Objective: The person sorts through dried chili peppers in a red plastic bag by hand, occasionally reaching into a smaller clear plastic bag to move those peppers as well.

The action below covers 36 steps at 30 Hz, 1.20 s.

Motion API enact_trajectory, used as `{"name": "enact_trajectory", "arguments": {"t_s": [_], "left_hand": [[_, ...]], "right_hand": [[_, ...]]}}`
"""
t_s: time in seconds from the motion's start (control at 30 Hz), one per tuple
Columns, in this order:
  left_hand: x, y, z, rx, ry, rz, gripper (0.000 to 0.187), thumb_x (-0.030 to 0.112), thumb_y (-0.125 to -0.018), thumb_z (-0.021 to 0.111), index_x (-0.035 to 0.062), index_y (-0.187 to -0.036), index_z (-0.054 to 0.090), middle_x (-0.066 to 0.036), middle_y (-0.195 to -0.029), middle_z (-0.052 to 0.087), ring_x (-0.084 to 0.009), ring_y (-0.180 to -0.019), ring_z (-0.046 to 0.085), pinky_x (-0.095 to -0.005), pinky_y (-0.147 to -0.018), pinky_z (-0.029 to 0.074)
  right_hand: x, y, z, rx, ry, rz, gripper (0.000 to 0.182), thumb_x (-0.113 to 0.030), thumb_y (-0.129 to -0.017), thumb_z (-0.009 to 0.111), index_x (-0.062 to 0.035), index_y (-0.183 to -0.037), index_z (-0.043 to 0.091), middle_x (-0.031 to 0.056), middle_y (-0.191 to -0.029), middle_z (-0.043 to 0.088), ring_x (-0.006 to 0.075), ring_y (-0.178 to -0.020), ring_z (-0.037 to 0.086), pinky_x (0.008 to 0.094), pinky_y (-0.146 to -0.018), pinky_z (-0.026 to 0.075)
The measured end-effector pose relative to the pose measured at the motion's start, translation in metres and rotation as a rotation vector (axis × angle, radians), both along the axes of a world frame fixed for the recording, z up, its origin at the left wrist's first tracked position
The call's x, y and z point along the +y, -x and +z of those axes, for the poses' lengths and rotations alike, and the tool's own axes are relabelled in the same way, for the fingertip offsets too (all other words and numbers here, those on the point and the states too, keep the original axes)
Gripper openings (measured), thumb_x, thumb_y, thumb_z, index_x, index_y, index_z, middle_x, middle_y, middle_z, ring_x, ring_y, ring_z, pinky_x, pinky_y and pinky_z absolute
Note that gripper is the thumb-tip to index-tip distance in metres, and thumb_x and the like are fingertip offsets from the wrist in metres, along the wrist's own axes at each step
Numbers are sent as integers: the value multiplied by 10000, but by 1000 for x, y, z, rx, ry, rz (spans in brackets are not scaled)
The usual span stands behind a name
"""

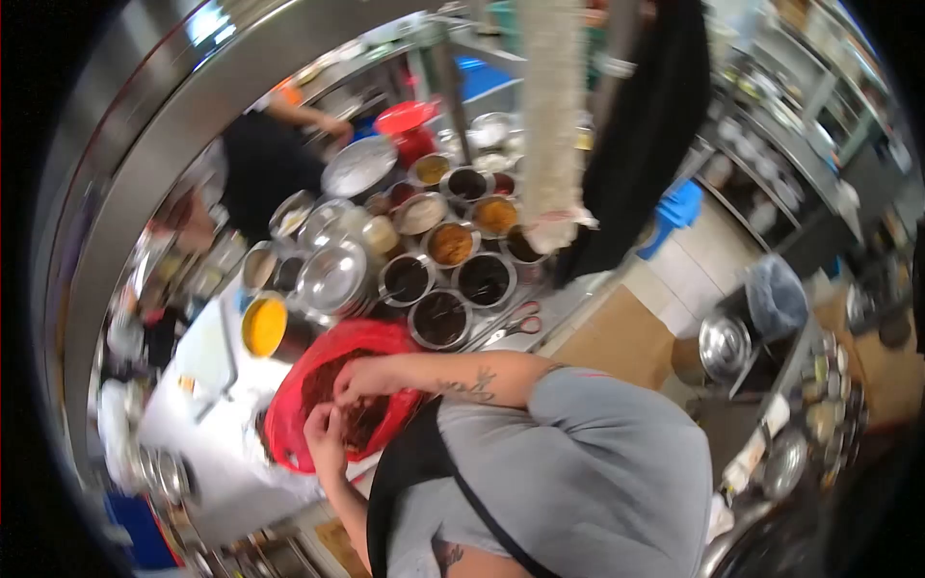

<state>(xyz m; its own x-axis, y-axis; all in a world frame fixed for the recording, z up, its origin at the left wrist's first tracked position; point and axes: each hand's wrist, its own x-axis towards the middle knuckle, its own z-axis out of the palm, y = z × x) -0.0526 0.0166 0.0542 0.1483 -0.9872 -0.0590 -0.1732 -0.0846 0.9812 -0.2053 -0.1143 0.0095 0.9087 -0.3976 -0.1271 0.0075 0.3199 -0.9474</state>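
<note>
In the head view, the right hand [356,379] and left hand [326,430] are pinched closed over the open red bag [310,380] on the desk [224,464]; any grip is unclear. Pots of dark sauce [440,320], scissors [516,326] and a yellow-filled container [265,326] crowd beside it.

Bright but hazy; fisheye edges bend into black, and the background looks blurred.

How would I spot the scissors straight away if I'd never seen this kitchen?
Start at the big red bag on the counter, then find the metal bowl of dark stuff right beside it. The scissors lie just across that bowl from the bag. Their red looped handles set them apart from the round metal bowls.
</note>
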Motion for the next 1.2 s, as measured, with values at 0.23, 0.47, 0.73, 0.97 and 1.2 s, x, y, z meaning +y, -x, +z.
{"name": "enact_trajectory", "arguments": {"t_s": [0.23,0.47,0.73,0.97,1.2], "left_hand": [[7,-5,-16,293,-64,230,99,156,-1002,606,60,-1023,600,71,-684,440,-22,-543,346,-205,-474,252],[10,-6,-33,358,-59,250,95,152,-988,632,60,-969,615,70,-664,466,-20,-536,382,-212,-467,287],[2,3,-43,-85,91,317,165,130,-944,670,-20,-1011,658,-20,-835,677,-111,-812,612,-277,-794,496],[-2,6,-42,-54,-18,270,160,137,-954,659,-10,-1012,681,-15,-822,672,-86,-790,584,-262,-749,482],[-3,-3,-35,-59,-171,135,230,212,-985,642,5,-900,697,21,-764,624,-59,-718,514,-247,-663,444]], "right_hand": [[0,-7,3,395,1051,-103,311,-117,-803,699,-87,-1108,646,159,-1163,615,340,-1167,577,450,-986,482],[7,-8,-1,592,1147,78,218,-59,-793,678,-50,-1009,703,199,-1045,650,375,-1031,628,454,-924,516],[-1,-7,-8,156,905,-167,237,45,-787,619,30,-1013,691,216,-950,693,279,-892,718,361,-732,565],[-2,-4,10,160,904,-117,206,-44,-822,654,15,-1014,698,199,-918,706,280,-898,706,386,-817,544],[-12,-9,-14,-35,660,-145,163,-100,-915,642,-3,-1022,718,143,-948,692,246,-841,674,357,-776,529]]}}
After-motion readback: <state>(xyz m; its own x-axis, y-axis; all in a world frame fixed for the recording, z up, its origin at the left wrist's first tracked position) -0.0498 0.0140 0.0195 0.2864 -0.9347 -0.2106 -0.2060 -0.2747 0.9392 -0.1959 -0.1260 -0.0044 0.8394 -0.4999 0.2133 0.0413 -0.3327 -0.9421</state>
